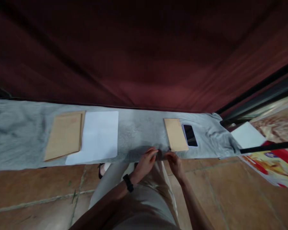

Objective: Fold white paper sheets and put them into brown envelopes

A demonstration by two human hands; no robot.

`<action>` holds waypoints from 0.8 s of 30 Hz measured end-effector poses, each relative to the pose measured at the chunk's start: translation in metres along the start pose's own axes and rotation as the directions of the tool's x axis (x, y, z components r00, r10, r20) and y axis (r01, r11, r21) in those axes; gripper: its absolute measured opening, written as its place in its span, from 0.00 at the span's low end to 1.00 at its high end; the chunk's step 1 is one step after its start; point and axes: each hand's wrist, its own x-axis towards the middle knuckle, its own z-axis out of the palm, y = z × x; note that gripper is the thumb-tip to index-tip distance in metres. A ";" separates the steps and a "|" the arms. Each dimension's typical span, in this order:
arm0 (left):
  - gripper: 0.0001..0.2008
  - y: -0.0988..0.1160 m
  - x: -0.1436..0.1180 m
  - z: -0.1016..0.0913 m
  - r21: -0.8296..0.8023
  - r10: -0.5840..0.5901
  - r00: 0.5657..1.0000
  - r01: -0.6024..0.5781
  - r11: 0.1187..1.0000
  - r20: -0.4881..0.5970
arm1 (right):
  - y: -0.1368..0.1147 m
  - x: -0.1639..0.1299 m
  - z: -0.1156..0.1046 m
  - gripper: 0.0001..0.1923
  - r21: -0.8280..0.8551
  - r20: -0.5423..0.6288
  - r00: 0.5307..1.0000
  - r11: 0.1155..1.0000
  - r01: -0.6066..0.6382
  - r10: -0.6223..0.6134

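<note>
At the near edge of the grey cloth (139, 134), which is covering a long narrow surface, both hands are meeting at a small dark spot between them. The left hand (146, 161) is resting with its fingers curled down onto the cloth edge, and the right hand (174, 161) is doing the same just beside it, fingertips almost touching those of the left. Whether either hand is pinching the cloth or only pressing on it cannot be told, as the spot is dim and blurred. A black wristband (128, 183) is sitting on the left wrist.

Just beyond the right hand, a small brown envelope (175, 134) is lying flat on the cloth, and a phone (190, 135) with a dark screen is lying right beside it, on the side away from the hands. Well apart from the envelope on its other side, a white sheet (96, 135) is lying on the cloth, with a larger brown envelope (64, 135) partly tucked against its far edge. Behind the cloth, a dark red curtain (144, 57) is hanging. Below it, a tiled floor (38, 191) is showing.
</note>
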 end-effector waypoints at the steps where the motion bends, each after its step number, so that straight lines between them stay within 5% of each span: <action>1: 0.17 -0.003 -0.001 -0.013 0.032 -0.011 0.999 0.013 0.999 -0.050 | -0.005 0.001 0.011 0.14 0.001 0.003 0.999 0.999 0.039 -0.039; 6: 0.17 -0.032 -0.010 -0.112 0.196 -0.068 0.932 0.146 0.970 -0.357 | -0.030 0.016 0.061 0.14 -0.007 0.040 0.973 0.974 0.226 -0.226; 11: 0.23 -0.082 -0.035 -0.241 0.338 -0.040 0.704 0.389 0.857 -0.709 | -0.042 0.028 0.092 0.16 -0.178 0.035 0.966 0.949 0.259 -0.257; 13: 0.24 -0.101 -0.049 -0.282 0.361 -0.039 0.567 0.573 0.736 -0.822 | -0.043 0.029 0.098 0.16 -0.282 0.009 0.968 0.928 0.243 -0.251; 15: 0.28 -0.114 -0.062 -0.307 0.353 -0.052 0.536 0.623 0.698 -0.843 | -0.043 0.029 0.101 0.16 -0.347 -0.011 0.969 0.910 0.228 -0.247; 18: 0.27 -0.119 -0.073 -0.308 0.400 -0.024 0.576 0.597 0.696 -0.817 | -0.044 0.029 0.103 0.16 -0.355 -0.035 0.967 0.907 0.225 -0.254; 22: 0.26 -0.111 -0.068 -0.256 0.598 0.137 0.821 0.278 0.752 -0.554 | -0.057 0.032 0.114 0.16 -0.257 -0.022 0.960 0.929 0.266 -0.281; 24: 0.26 -0.107 -0.064 -0.224 0.658 0.176 0.881 0.182 0.731 -0.439 | -0.070 0.034 0.128 0.16 -0.213 0.035 0.951 0.928 0.307 -0.306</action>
